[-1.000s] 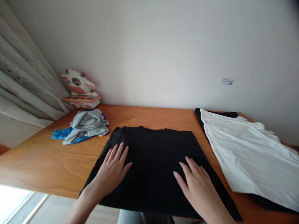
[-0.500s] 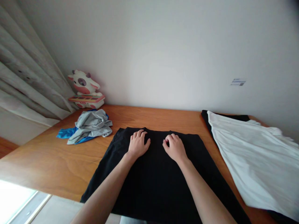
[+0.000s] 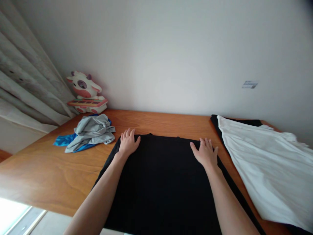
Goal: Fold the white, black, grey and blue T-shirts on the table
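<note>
A black garment point(image 3: 163, 176) lies spread out on the wooden table point(image 3: 49, 173), its near end reaching the table's front edge. Resting on its far left corner is my left hand point(image 3: 128, 143), palm down with the fingers stretched out. My right hand point(image 3: 205, 151) lies flat at the far right corner, thumb and fingers apart. Both hands touch the cloth without gripping it. What kind of garment it is, I cannot tell.
To the right, a white garment point(image 3: 266, 163) lies over dark cloth point(image 3: 215, 121). A crumpled grey and blue garment point(image 3: 91, 130) sits at the left. Behind it stands a cow-shaped toy keyboard point(image 3: 85, 93), near a curtain point(image 3: 26, 71) and the wall point(image 3: 166, 58).
My hands have moved apart, from near the middle of the black garment's far edge out to its two far corners. The fingers of my right hand have straightened from a curl.
</note>
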